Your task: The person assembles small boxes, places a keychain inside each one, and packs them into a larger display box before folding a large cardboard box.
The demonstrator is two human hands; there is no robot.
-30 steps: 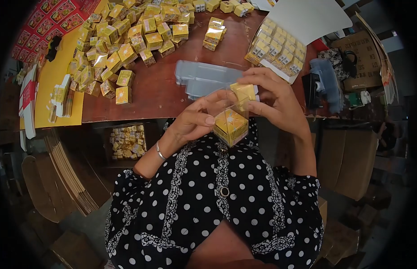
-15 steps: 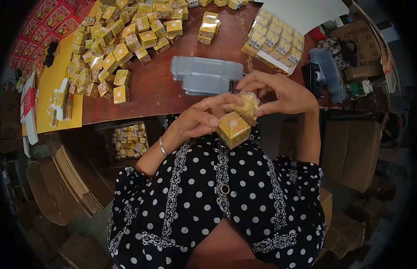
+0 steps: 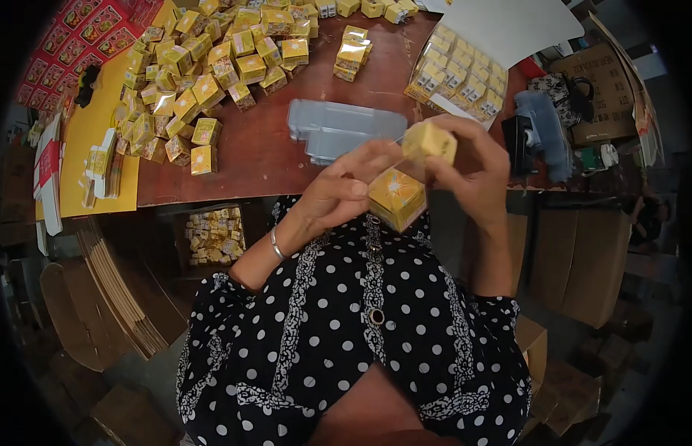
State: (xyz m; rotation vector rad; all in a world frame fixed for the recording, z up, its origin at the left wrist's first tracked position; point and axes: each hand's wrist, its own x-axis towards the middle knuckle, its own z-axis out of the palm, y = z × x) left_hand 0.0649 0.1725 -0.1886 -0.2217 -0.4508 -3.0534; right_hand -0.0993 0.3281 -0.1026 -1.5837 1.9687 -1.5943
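Observation:
My left hand (image 3: 340,187) is closed around the side of a small yellow box (image 3: 398,196) with a sunburst printed on its top. Between the fingertips of my right hand (image 3: 476,165) is a pale yellow faceted piece (image 3: 433,143), held just above the box. A film of clear plastic shows between this piece and my left fingers. Both hands are over the table's near edge, in front of the polka-dot shirt. Just beyond them lie empty clear plastic trays (image 3: 346,126).
A large heap of yellow boxes (image 3: 204,67) covers the table's left back. At the back right stands a display carton (image 3: 465,70) filled with rows of yellow pieces. Folded cards (image 3: 102,167) rest on a yellow sheet at left. Below the edge sits an open carton of small pieces (image 3: 214,234).
My right hand has raised and turned the pale yellow piece, which now shows more above the box. The box in my left hand has shifted slightly up and right.

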